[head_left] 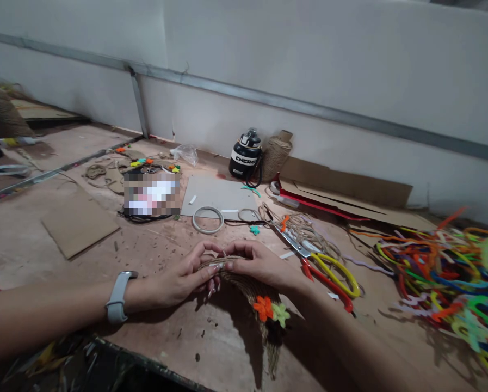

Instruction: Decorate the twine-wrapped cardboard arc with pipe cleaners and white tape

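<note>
Both hands meet over the table's front part on a piece wound in brown jute twine [246,284]. My left hand [190,272], with a pale watch strap on its wrist, pinches the twine piece's upper left edge. From the other side my right hand [260,264] grips the same edge, thumb on top and fingers curled behind. An orange fuzzy flower [263,308] and a pale yellow-green one [280,314] sit on the lower right of the piece, where it narrows to a hanging end. The fingertips hide part of its top edge.
Scissors [309,256] with yellow and red handles lie right of my hands. Coloured pipe cleaners [451,283] heap at the far right. Behind stand a black bottle [244,158], a twine spool [279,152] and cardboard strips [345,190]. A tape roll [208,209] lies ahead, cardboard [80,223] left.
</note>
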The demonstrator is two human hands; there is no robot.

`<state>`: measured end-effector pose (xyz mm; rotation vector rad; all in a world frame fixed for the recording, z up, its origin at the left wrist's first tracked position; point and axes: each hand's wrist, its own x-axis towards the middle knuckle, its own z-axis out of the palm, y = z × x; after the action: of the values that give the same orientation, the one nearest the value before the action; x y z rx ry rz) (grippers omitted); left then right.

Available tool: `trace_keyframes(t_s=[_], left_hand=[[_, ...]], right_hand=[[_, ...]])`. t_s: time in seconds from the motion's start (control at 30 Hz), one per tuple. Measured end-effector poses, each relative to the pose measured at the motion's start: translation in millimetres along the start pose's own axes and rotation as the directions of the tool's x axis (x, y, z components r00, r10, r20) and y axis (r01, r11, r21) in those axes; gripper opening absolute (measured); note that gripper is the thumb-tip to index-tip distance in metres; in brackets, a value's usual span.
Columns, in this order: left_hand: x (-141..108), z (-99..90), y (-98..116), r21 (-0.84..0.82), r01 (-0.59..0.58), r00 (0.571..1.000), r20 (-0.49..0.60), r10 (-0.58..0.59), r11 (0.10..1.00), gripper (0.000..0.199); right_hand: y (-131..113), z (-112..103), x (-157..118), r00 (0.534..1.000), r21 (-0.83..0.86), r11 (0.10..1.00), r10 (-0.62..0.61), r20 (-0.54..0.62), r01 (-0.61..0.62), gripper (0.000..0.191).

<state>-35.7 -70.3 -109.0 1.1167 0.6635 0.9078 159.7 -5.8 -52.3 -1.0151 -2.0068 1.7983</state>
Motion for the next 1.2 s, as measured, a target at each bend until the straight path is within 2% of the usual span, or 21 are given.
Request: trace_keyframes(t_s=[0.33, 0.53, 0.8, 0.93, 1.2], left_hand=[[-1.5, -0.7, -1.8, 0.025, -0.005, 1.000, 0.003, 0.005, 1.000, 0.034], [-1.0, -1.8, -3.5, 0.022, -0.023, 1.000, 0.013, 0.023, 0.999, 0.031], [-2.9, 0.7, -2.4, 0.006, -0.015, 1.000, 0.019, 0.015, 1.000, 0.031], [-1.6, 0.6, -3.3, 0.020, -0.043, 0.999, 0.019, 0.043, 0.999, 0.033], [-1.6, 0.4, -1.3, 0.048, -0.024, 1.000, 0.011, 0.024, 0.999, 0.036]], right_hand=[[0.3, 0.6, -0.2, 1.000, 0.011, 1.000, 0.007, 0.023, -0.008, 0.038], [4.0, 0.0, 0.5, 0.999, 0.075, 0.997, 0.024, 0.042, -0.027, 0.041], [3.4, 0.0, 1.5, 0.993, 0.137, 0.989, -0.065, 0.098, 0.051, 0.045], [1.7, 0.4, 0.4, 0.995, 0.113, 0.992, -0.056, 0.077, 0.047, 0.044], [7.1, -1.0, 1.1, 0.995, 0.079, 0.995, -0.068, 0.069, 0.062, 0.037]])
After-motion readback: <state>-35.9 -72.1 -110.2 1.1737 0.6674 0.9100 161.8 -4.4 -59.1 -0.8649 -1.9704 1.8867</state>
